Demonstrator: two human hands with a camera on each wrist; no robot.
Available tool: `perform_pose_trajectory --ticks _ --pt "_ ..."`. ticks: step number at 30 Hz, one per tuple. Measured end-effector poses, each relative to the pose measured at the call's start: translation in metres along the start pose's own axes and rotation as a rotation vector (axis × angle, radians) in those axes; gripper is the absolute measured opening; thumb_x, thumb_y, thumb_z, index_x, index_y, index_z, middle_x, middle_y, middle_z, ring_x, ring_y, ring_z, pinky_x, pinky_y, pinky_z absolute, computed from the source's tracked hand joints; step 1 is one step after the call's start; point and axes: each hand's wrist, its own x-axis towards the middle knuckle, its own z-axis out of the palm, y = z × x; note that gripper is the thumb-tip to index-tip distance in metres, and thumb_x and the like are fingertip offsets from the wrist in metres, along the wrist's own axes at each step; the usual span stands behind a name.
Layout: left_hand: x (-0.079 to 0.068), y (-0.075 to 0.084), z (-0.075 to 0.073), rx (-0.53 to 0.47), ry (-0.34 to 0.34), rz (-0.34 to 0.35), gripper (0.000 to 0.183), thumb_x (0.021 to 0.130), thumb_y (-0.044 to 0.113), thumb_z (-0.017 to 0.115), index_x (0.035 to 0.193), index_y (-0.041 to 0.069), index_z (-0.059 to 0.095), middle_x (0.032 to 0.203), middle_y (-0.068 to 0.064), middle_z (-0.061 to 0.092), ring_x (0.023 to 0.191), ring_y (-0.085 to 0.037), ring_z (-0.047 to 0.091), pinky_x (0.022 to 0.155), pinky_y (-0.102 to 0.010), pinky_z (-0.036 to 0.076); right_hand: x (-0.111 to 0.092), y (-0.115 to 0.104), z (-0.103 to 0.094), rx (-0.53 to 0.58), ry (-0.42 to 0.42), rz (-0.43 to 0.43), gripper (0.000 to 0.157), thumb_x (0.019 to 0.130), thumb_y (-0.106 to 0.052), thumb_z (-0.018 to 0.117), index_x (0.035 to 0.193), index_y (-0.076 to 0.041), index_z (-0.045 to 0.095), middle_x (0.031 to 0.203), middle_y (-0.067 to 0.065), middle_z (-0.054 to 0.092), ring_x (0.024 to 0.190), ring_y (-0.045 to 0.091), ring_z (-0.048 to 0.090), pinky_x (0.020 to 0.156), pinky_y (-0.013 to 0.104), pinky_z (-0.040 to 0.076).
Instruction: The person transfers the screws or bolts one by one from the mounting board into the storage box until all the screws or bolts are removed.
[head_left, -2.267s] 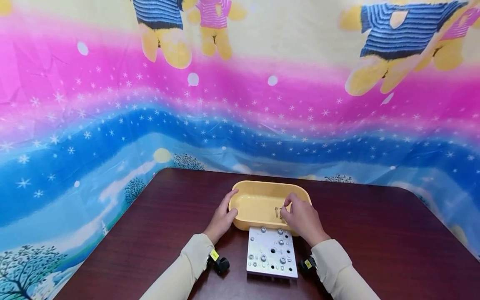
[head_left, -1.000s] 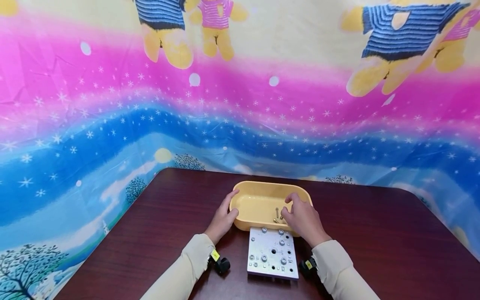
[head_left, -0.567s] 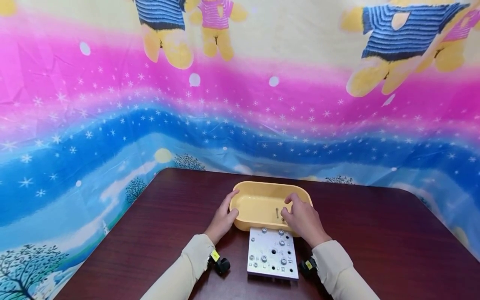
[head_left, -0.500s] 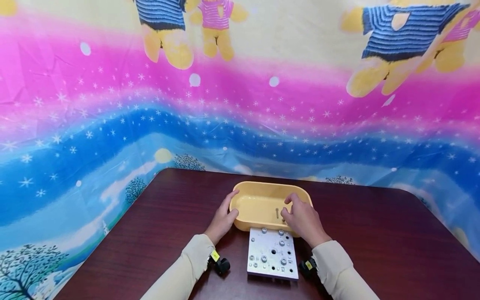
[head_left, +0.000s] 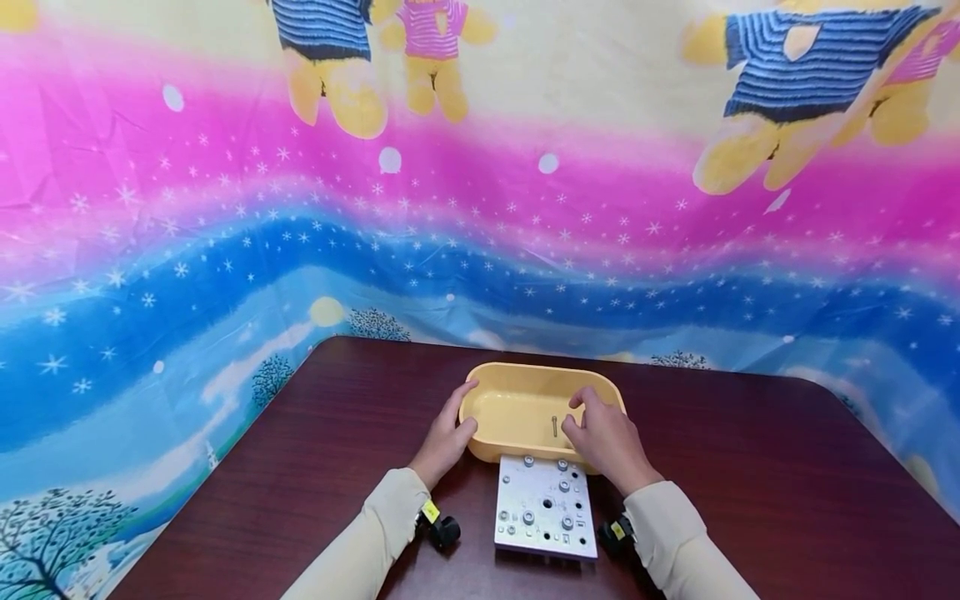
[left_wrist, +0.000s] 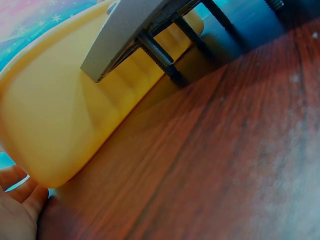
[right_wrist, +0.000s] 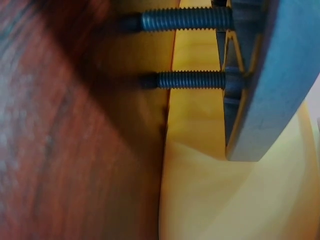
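Nearest, the pale sleeves (head_left: 371,529) enter from left and right, each with a small black wrist camera (head_left: 442,531) at the cuff. Between them, on the dark red counter (head_left: 360,417), stands a silver metal plate (head_left: 534,498) studded with bolt heads; threaded shanks (right_wrist: 192,80) project from its underside. Its far edge lies just beside the near wall of a yellow tray (head_left: 510,412).

The left hand (head_left: 442,437) holds the tray's rounded left end between spread thumb and fingers. The right hand (head_left: 607,433) reaches over the tray's right side, thumb and forefinger bowed and apart, nothing visible between them; whether its other fingers grasp anything cannot be told.

The governing relation: one small screw (head_left: 554,426) lies on the tray floor, right of centre, its long axis running roughly near to far. It sits just left of the right thumb, making the right hand clearly the nearer; the left is well apart. Farthest, a printed cloth (head_left: 480,208) hangs behind the counter.
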Motion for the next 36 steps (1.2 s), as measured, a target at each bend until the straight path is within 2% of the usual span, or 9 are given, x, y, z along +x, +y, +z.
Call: perform_pose_trajectory --ticks 2,5,7,25,29,32,36 --pt "0.000 0.001 0.000 0.001 0.001 0.003 0.064 0.088 0.003 0.045 0.150 0.015 0.034 0.155 -0.007 0.029 0.139 -0.027 0.030 0.104 -0.048 0.029 0.000 0.000 0.000 -0.002 -0.001 -0.002 0.027 0.087 -0.023 0.061 0.110 -0.010 0.054 0.055 0.001 0.047 0.045 0.016 0.042 0.044 0.031 0.035" --pt "-0.006 0.015 -0.002 -0.005 -0.012 0.013 0.063 0.088 0.001 0.045 0.150 0.009 0.033 0.154 -0.013 0.029 0.139 -0.033 0.029 0.105 -0.052 0.029 0.000 0.001 0.000 -0.002 0.003 -0.005 0.027 0.087 -0.022 0.061 0.110 -0.010 0.055 0.055 0.001 0.047 0.044 0.017 0.042 0.043 0.031 0.034" --pt "-0.007 0.018 -0.003 0.000 -0.013 0.017 0.063 0.088 0.001 0.045 0.150 0.008 0.033 0.154 -0.014 0.029 0.139 -0.034 0.029 0.105 -0.053 0.028 0.000 0.001 0.000 -0.001 0.004 -0.005 0.027 0.087 -0.022 0.061 0.110 -0.010 0.054 0.055 0.001 0.046 0.044 0.017 0.042 0.043 0.031 0.034" --pt "-0.008 0.021 -0.002 0.004 -0.010 0.018 0.063 0.087 -0.001 0.044 0.149 0.006 0.034 0.153 -0.016 0.031 0.137 -0.035 0.032 0.103 -0.053 0.030 -0.001 0.002 0.000 0.002 -0.013 -0.002 0.026 0.088 -0.022 0.060 0.110 -0.011 0.054 0.055 0.001 0.046 0.044 0.017 0.042 0.043 0.031 0.035" --pt "-0.007 0.023 -0.002 0.015 -0.010 0.017 0.063 0.087 -0.001 0.044 0.149 0.006 0.034 0.153 -0.015 0.031 0.137 -0.034 0.032 0.102 -0.050 0.031 -0.001 0.002 0.000 0.008 -0.002 -0.012 0.026 0.088 -0.022 0.060 0.111 -0.011 0.054 0.054 0.001 0.046 0.044 0.017 0.042 0.043 0.031 0.035" --pt "-0.006 0.019 -0.002 0.024 -0.006 0.009 0.063 0.087 -0.001 0.044 0.149 0.007 0.034 0.154 -0.014 0.030 0.137 -0.033 0.032 0.102 -0.048 0.031 -0.001 0.002 0.000 0.033 -0.008 -0.020 0.025 0.088 -0.021 0.060 0.110 -0.011 0.054 0.054 0.002 0.046 0.043 0.017 0.041 0.042 0.031 0.035" --pt "0.003 0.001 0.001 0.018 0.007 0.009 0.064 0.088 0.000 0.045 0.150 0.011 0.034 0.154 -0.011 0.030 0.138 -0.031 0.032 0.103 -0.049 0.030 0.002 0.003 -0.003 0.084 -0.030 -0.029 0.025 0.088 -0.021 0.060 0.110 -0.010 0.054 0.054 0.001 0.045 0.043 0.017 0.040 0.042 0.031 0.034"
